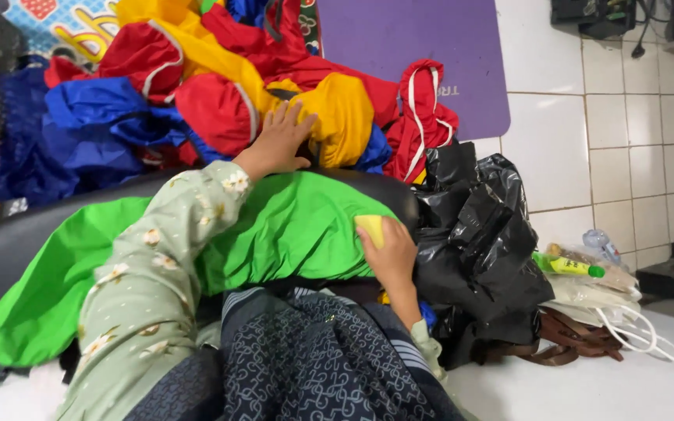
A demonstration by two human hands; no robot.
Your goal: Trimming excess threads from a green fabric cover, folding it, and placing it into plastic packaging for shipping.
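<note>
My left hand (281,142) lies open, fingers spread, on the pile of red, yellow and blue cloth (220,86) beyond the green fabric (290,226) over my lap, where my right hand (388,253) pinches a yellow piece (370,228) beside the black plastic bag (477,249).

A single camera sat on the person's head and looked steeply down and forward over the lap, close to everything. The left hand (278,144) reached up the middle of the frame, and the right hand (388,253) sat just right of centre. The view faced a heap of coloured fabric (196,86) filling the upper left, with white floor tiles (610,132) running off at the right edge. No second view shared the scene.
</note>
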